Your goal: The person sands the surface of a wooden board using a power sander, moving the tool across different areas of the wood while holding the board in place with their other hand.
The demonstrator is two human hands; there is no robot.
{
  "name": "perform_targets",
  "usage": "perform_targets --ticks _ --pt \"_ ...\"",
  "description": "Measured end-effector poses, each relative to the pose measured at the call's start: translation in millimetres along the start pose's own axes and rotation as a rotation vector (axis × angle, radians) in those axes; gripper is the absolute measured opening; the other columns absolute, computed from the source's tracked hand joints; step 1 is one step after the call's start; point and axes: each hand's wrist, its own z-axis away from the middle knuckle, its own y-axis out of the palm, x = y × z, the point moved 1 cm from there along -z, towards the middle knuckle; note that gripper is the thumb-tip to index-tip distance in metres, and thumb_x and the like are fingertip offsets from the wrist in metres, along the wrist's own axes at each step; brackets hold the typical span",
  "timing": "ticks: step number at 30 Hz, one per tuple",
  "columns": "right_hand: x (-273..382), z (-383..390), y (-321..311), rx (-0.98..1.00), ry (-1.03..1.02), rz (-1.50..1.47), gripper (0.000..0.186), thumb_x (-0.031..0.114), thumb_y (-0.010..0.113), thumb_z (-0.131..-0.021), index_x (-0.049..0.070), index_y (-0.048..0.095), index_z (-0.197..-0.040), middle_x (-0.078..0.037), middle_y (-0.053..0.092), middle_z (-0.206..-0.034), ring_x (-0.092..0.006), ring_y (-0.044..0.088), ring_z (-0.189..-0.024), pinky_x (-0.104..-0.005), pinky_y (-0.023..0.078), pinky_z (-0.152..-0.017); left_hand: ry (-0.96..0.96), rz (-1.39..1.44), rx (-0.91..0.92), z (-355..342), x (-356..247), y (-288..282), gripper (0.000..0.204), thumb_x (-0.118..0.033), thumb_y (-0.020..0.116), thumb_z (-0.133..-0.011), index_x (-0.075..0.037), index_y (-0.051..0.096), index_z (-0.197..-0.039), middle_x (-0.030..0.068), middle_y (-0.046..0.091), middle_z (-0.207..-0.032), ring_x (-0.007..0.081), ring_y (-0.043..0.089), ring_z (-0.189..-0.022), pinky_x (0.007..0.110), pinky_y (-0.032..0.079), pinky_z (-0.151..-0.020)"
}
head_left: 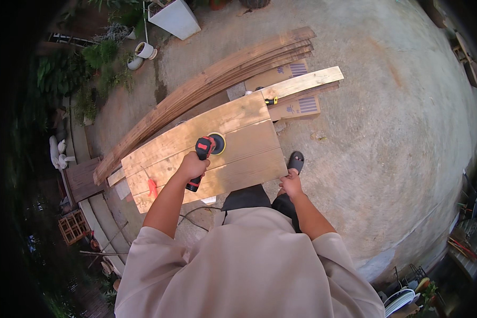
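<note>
My left hand [194, 165] is wrapped round the grip of a red and black cordless drill [203, 148]. A round sanding or polishing disc [216, 143] with a yellow rim is fitted to the drill and rests on a wooden panel [244, 153] of joined planks. At the panel's near right corner, my right hand [290, 183] has its fingers closed on the edge. A small orange-red tool [152, 186] lies on the panel's left end; its exact kind is unclear. By the far right corner sits a yellow and black tool [271, 100], partly hidden.
Long brown boards [212, 77] lie stacked beyond the panel. A pale plank [307, 81] sticks out to the right above cardboard boxes [297, 107]. White planters [175, 20] and plants stand at the far left. A dark cable [196, 209] runs under the panel's near side.
</note>
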Motion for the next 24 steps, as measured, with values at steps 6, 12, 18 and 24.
perform_targets --ticks 6,12,18,24 --pt "-5 9 11 -0.108 0.036 -0.114 0.052 0.005 0.060 -0.086 0.008 0.046 -0.136 -0.006 0.063 -0.100 -0.0151 0.063 -0.073 -0.0256 0.046 -0.056 0.027 0.016 0.071 -7 -23 -32 0.013 -0.012 0.063 -0.079 0.001 0.061 -0.082 0.0101 0.062 -0.064 0.0190 0.061 -0.050 0.034 0.051 -0.049" --pt "-13 15 29 -0.183 -0.005 -0.345 0.051 0.001 0.056 -0.086 0.010 0.046 -0.136 -0.004 0.062 -0.103 -0.0144 0.061 -0.071 -0.0251 0.045 -0.055 0.103 -0.148 0.133 -23 -54 -25 0.014 -0.012 0.063 -0.079 0.002 0.062 -0.080 0.0111 0.063 -0.064 0.0193 0.062 -0.051 0.035 0.051 -0.050" --pt "-27 7 28 -0.192 0.015 -0.438 0.060 -0.001 0.053 -0.086 0.008 0.040 -0.143 -0.004 0.062 -0.116 -0.0151 0.061 -0.071 -0.0255 0.043 -0.055 0.158 -0.245 0.154 -45 -99 -15 0.016 -0.013 0.064 -0.079 0.003 0.062 -0.077 0.0110 0.063 -0.062 0.0197 0.062 -0.051 0.036 0.051 -0.050" --pt "-32 1 26 -0.174 0.046 -0.495 0.064 -0.001 0.053 -0.085 0.007 0.036 -0.147 -0.005 0.061 -0.125 -0.0148 0.061 -0.071 -0.0258 0.044 -0.056 0.169 -0.233 0.171 -48 -131 -10 0.017 -0.013 0.064 -0.078 0.003 0.062 -0.075 0.0109 0.062 -0.061 0.0195 0.061 -0.050 0.036 0.050 -0.049"
